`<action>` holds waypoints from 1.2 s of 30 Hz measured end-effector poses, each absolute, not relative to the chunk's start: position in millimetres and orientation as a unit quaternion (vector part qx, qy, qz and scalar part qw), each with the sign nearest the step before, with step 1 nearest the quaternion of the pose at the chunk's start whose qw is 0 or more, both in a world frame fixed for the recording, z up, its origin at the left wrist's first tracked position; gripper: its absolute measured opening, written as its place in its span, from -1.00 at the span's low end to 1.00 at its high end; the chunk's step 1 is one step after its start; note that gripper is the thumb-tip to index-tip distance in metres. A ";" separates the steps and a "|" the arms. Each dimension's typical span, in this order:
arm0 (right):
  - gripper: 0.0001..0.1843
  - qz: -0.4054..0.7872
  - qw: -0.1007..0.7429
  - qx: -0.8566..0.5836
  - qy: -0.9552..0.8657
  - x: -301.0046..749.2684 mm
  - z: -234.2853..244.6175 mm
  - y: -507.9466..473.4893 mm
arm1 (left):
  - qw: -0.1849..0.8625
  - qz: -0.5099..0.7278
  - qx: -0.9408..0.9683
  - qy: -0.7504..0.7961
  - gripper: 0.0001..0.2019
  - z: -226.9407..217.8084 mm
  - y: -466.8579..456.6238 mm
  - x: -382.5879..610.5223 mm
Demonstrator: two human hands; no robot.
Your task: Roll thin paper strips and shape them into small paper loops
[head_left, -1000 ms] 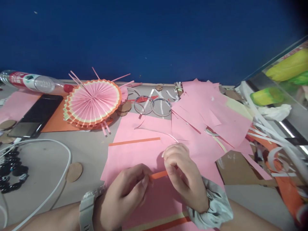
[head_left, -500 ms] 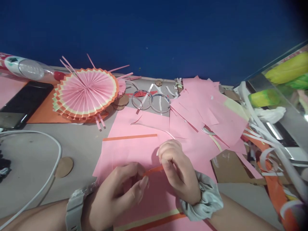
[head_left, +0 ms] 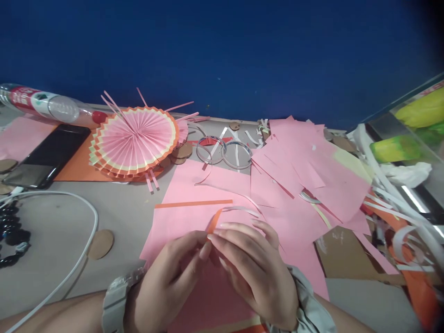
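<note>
The narrow orange strip is held at a slant over a pink sheet, its near end apparently pinched between thumb and forefinger of the left hand. The same end is met by the fingertips of the right hand; whether it is gripped there cannot be told, the thumb being partly hidden. A crease or tear could be caused by uneven pressure at that end. A pale thin ribbon is seen just beyond the right fingers and could be snagged by them. Farther off, two rings are left side by side. At far left, a capped bottle is laid on its side; no contents can be made out. At far right, a yellow bundle is seen by a clear panel; whether it is enclosed cannot be told.
</note>
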State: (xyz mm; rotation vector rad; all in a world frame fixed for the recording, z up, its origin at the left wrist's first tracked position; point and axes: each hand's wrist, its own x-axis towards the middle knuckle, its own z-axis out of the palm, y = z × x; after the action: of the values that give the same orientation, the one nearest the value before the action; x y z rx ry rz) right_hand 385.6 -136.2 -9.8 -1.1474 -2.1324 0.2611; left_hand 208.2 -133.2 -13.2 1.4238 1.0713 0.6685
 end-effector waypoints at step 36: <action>-0.75 0.212 0.342 -0.417 -0.815 392.7 -13.5 -131.4 | 0.554 0.158 0.677 0.459 -0.80 -5.5 -123.7 212.2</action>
State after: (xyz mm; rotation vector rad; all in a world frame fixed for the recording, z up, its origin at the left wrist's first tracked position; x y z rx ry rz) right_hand 392.7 -131.4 -13.5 -1.0852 -2.1202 0.5502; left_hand 212.2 -123.7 -5.5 1.5999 1.0840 0.3729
